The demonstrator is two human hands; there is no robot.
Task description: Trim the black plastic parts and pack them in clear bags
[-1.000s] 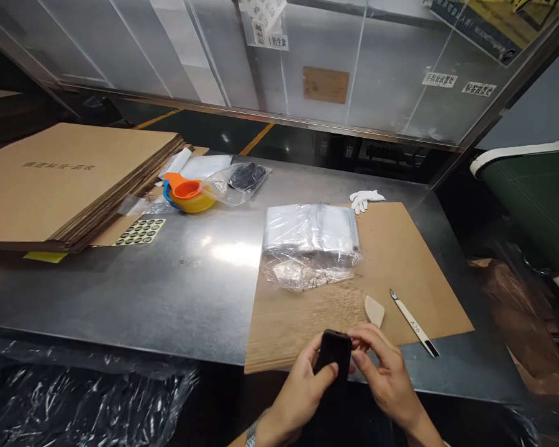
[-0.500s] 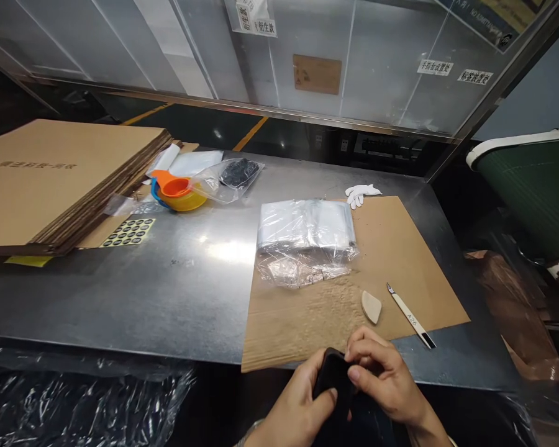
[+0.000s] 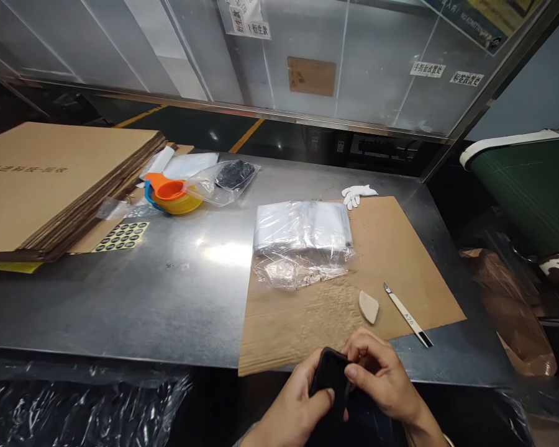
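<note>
Left grip (image 3: 302,394): closed round black object (image 3: 328,379), thumb on its face. Right grip (image 3: 351,366): thumb and fingertips pinched at object's upper right corner. Black object: between both hands, at near edge of desk (image 3: 205,292). Beyond: tan wedge (image 3: 368,308) on cardboard sheet (image 3: 391,248); craft knife (image 3: 407,315) to its right, across sheet's near edge.

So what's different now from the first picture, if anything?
The black object has moved a little toward the person and now slants down to the right at its top. The right hand has its fingertips at the upper right corner. The left hand still holds it. The knife, beige piece and white glove stayed put.
</note>
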